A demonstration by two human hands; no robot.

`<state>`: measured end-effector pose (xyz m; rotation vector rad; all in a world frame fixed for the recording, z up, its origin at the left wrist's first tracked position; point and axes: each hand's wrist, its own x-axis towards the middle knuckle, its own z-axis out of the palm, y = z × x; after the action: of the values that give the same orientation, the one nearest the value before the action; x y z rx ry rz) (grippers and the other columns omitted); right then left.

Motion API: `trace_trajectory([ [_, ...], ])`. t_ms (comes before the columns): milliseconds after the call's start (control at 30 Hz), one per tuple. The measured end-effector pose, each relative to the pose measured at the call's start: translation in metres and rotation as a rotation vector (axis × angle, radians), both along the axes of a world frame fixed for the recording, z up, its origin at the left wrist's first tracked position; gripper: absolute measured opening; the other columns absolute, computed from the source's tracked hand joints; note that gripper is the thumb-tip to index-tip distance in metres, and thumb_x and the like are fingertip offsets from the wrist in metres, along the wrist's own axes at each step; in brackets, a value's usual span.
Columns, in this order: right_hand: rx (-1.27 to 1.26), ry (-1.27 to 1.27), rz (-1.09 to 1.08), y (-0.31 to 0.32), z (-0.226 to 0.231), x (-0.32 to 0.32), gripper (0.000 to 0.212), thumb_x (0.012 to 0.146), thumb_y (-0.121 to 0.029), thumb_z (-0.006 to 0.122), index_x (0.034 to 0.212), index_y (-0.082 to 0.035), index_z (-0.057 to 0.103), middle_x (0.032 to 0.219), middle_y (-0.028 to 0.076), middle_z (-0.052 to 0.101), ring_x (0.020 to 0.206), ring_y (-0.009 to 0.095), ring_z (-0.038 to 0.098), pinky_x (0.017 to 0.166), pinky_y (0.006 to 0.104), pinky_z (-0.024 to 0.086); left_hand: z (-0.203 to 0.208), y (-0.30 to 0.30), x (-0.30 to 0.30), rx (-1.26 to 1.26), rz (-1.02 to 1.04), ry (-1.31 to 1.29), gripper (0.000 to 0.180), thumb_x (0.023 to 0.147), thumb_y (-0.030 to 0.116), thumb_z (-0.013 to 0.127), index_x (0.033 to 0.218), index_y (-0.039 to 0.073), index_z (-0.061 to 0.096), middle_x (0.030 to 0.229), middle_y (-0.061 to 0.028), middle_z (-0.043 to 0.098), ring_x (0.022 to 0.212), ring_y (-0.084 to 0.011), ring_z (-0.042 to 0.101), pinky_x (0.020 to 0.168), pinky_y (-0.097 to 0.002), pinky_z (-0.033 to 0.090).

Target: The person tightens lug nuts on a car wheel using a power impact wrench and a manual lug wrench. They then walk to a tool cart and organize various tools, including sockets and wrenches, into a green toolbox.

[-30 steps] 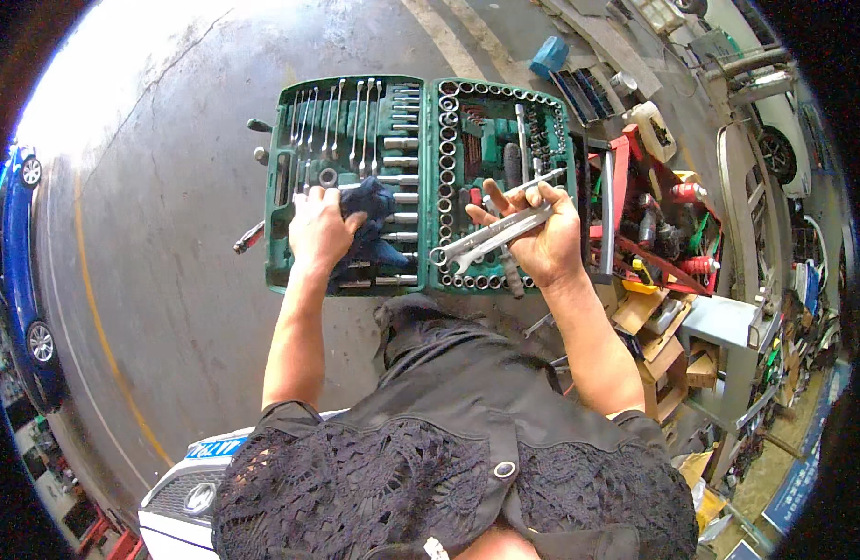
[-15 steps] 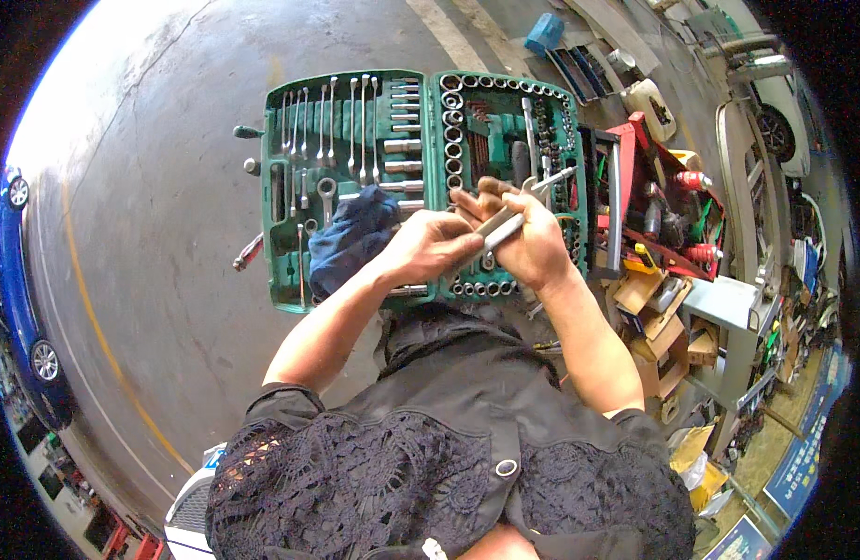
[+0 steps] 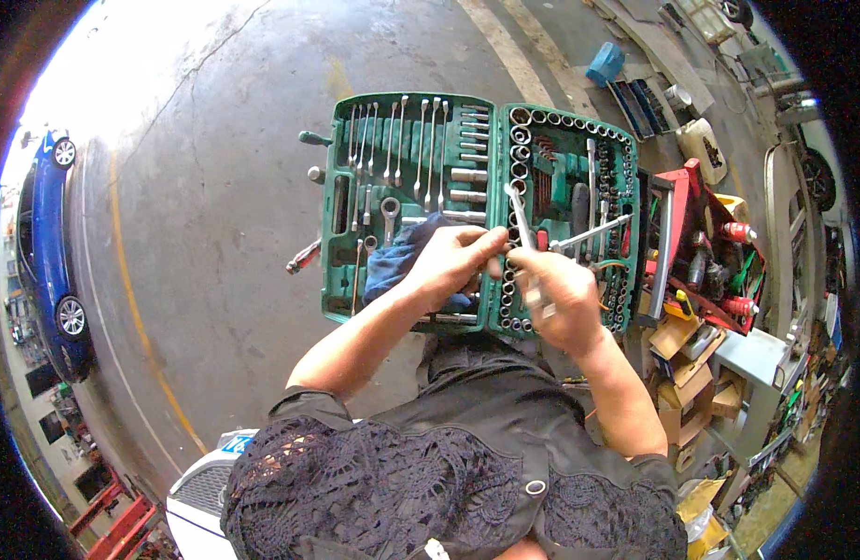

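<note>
My right hand (image 3: 563,294) is closed around a silver wrench (image 3: 521,217), whose head points up and away over the tool case. A second slim silver tool (image 3: 596,231) sticks out to the right of that fist; its kind is unclear. Just left of it, my left hand (image 3: 463,261) has its thumb and fingers drawn together, slightly blurred, and what they hold, if anything, is hidden. A crumpled blue cloth (image 3: 397,259) lies under my left hand and wrist. Beneath both hands spreads the opened green tool case (image 3: 329,243) with spanners and sockets in its slots.
A red cart (image 3: 677,191) with spray cans and tools stands right of the case. Cardboard boxes (image 3: 677,373) are piled nearer. Pliers with red handles (image 3: 304,256) poke out at the case's left. Across the floor sits a blue car (image 3: 52,252).
The case and hands appear further right and lower in the picture. My left fingers have come off the wrench, and my right fist has turned so the wrench points more upward.
</note>
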<state>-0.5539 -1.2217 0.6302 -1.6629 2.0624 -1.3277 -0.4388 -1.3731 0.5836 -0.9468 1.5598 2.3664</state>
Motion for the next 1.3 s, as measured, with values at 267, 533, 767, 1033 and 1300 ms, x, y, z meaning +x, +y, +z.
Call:
trace_trajectory([
  [267,0.143,0.127,0.035,-0.002,-0.031,0.016,0.044,0.075,-0.003,0.064,0.118,-0.007,0.062,0.075,0.008,0.062,0.064,0.024,0.062,0.057,0.0373,0.051,-0.025,-0.021,0.0,0.296,0.187,0.042,0.023,0.093,0.019,0.06,0.107,0.001,0.066,0.082,-0.0044,0.067,0.066,-0.0122,0.062,0.055,-0.0253,0.05],
  [533,0.381,-0.304,-0.248,0.054,-0.049,0.008,0.019,0.086,-0.008,0.063,0.104,-0.003,0.066,0.081,0.015,0.067,0.062,0.023,0.064,0.059,0.0309,0.051,-0.034,-0.093,-0.003,-0.216,0.155,-0.007,0.028,0.085,0.014,0.057,0.106,-0.003,0.063,0.082,-0.0101,0.071,0.063,-0.0141,0.061,0.054,-0.0291,0.049],
  [767,0.454,-0.422,-0.356,0.075,-0.048,0.014,0.016,0.089,-0.006,0.061,0.103,-0.001,0.065,0.08,0.013,0.068,0.063,0.017,0.064,0.059,0.0281,0.049,-0.121,-0.16,-0.045,-1.217,0.057,-0.273,0.027,0.084,0.021,0.06,0.1,0.0,0.068,0.098,-0.0208,0.069,0.095,-0.0382,0.065,0.087,-0.0445,0.05],
  [1033,0.431,-0.359,-0.368,0.089,-0.053,0.014,0.016,0.088,-0.007,0.062,0.102,-0.002,0.066,0.085,0.016,0.069,0.066,0.022,0.067,0.061,0.0301,0.051,-0.127,-0.131,-0.059,-1.491,0.058,-0.393,0.031,0.086,0.022,0.06,0.114,0.008,0.063,0.096,-0.0197,0.069,0.088,-0.0377,0.067,0.078,-0.047,0.053],
  [1300,0.414,-0.421,-0.363,0.091,-0.059,0.019,0.017,0.088,-0.009,0.062,0.103,-0.002,0.066,0.08,0.014,0.068,0.064,0.021,0.066,0.06,0.0303,0.051,-0.131,-0.133,-0.057,-1.631,-0.049,-0.384,0.027,0.084,0.011,0.052,0.108,0.004,0.062,0.089,-0.015,0.069,0.086,-0.0325,0.069,0.072,-0.0417,0.054],
])
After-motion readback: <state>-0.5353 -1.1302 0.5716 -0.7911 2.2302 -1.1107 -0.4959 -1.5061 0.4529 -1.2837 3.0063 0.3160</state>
